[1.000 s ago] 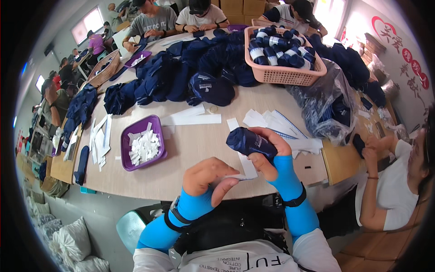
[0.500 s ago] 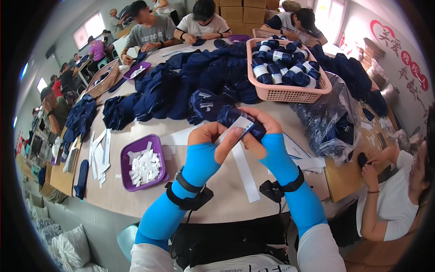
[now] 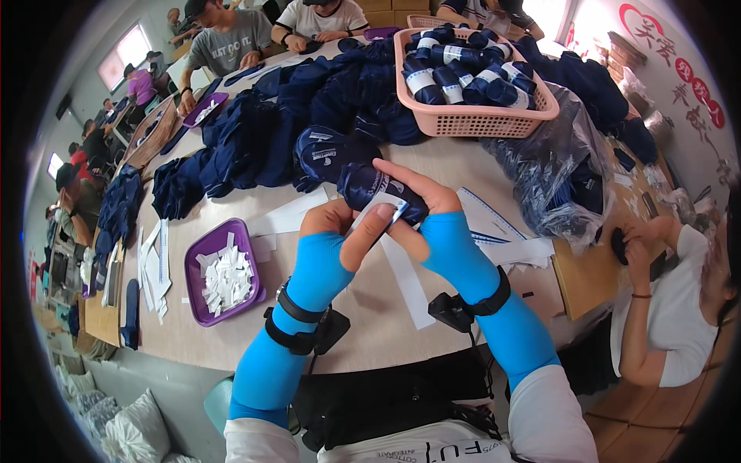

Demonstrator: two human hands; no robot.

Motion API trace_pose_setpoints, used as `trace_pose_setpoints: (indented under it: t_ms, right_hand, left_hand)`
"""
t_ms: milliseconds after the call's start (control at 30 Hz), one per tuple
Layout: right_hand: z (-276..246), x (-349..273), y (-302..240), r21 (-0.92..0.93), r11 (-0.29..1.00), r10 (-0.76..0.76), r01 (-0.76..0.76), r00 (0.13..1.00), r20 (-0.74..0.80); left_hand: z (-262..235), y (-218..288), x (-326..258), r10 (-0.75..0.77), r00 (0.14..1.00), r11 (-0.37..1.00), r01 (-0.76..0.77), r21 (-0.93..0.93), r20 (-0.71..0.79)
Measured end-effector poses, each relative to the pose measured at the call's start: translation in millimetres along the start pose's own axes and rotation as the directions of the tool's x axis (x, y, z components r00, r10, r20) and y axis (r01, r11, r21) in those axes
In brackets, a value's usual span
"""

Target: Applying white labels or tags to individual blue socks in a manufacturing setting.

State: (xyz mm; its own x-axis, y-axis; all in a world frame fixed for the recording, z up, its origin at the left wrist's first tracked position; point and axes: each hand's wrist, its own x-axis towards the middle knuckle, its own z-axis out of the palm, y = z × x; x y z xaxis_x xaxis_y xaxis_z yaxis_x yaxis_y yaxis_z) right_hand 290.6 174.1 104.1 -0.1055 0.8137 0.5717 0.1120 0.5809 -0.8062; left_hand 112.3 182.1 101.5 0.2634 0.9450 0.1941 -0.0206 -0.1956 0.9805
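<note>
Both hands are around a rolled navy cloth bundle (image 3: 360, 184) above the table's middle. A white paper band (image 3: 388, 202) lies across its near side. The thumb of my left hand (image 3: 328, 221) presses on the band, and the other fingers are behind the roll. My right hand (image 3: 437, 194) wraps the roll's right side, its index finger along the top. Just beyond lies navy cloth with white print (image 3: 332, 151). Below my hands a long white paper strip (image 3: 407, 284) rests on the table.
A purple tray (image 3: 193, 292) of white slips stands at left. A pink basket (image 3: 494, 123) full of banded navy rolls is at the far right, beside a clear plastic bag (image 3: 552, 189). Navy garments (image 3: 255, 139) cover the far table. A co-worker's hands (image 3: 644, 239) work at right.
The view has shifted, so the table's things sit higher and further left. My hands keep hold of the roll, which is turned slightly and shows white print on its top.
</note>
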Motion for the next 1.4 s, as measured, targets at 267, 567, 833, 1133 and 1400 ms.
trace_pose_setpoints:
  t_ms: [267, 567, 833, 1133, 1400]
  right_hand:
    - [3.2, -2.8, 0.6, 0.054, 0.999, 0.006, -0.008, 0.999, 0.033]
    - [-0.1, -8.2, -1.6, 0.099, 0.992, 0.068, -0.078, 0.992, 0.107]
    - [1.6, -9.4, 2.1, 0.18, 0.981, -0.085, 0.072, 0.994, 0.068]
    - [2.7, -9.6, -8.7, 0.242, 0.958, 0.146, -0.154, 0.988, 0.049]
    - [0.0, -9.5, -3.2, 0.219, 0.95, 0.216, -0.222, 0.975, 0.052]
  left_hand:
    - [4.6, 6.4, -5.6, -0.009, 0.999, 0.994, 0.013, -0.106, 0.042]
    - [-1.5, 2.9, -6.0, -0.02, 0.995, 0.997, 0.026, -0.069, 0.093]
    - [2.2, -4.2, -6.5, 0.04, 0.996, 0.986, -0.026, -0.166, 0.083]
    - [7.9, -10.1, -8.9, 0.113, 0.992, 0.989, -0.108, -0.1, 0.047]
    - [3.9, -13.6, -10.5, 0.058, 0.993, 0.998, -0.057, -0.019, 0.102]
